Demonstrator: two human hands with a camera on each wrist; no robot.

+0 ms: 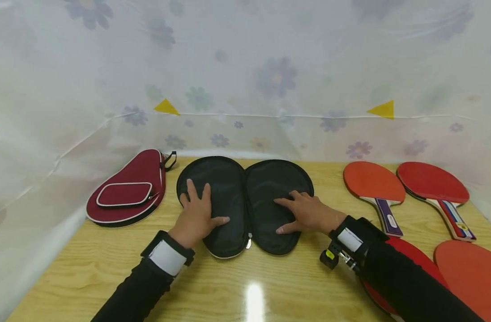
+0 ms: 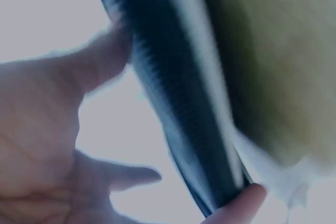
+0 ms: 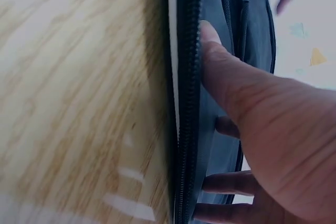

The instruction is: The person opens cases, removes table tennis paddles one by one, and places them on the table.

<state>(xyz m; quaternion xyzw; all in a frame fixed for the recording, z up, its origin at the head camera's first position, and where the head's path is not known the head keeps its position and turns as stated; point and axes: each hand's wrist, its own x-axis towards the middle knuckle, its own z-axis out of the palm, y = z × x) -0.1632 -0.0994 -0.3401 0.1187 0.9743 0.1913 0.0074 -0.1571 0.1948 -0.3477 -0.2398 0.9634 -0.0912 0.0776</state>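
A black zip-up paddle case (image 1: 229,183) lies unfolded like a book on the table, its dark inner sides facing up. A metal zip pull (image 1: 249,242) hangs at the near end of its fold. My left hand (image 1: 196,219) spreads its fingers over the left half, the thumb pointing toward the fold. On the right half rests my right hand (image 1: 309,212), fingers apart and thumb near the lower edge. In the right wrist view, the thumb (image 3: 218,59) touches the lining just inside the zip teeth (image 3: 191,98).
A maroon paddle case (image 1: 126,194) with white piping lies closed at the left. To the right are an orange paddle (image 1: 372,181), a red paddle (image 1: 432,181) and more paddles partly under the right sleeve (image 1: 406,277). A flowered sheet (image 1: 245,89) hangs behind the wooden table (image 1: 285,290).
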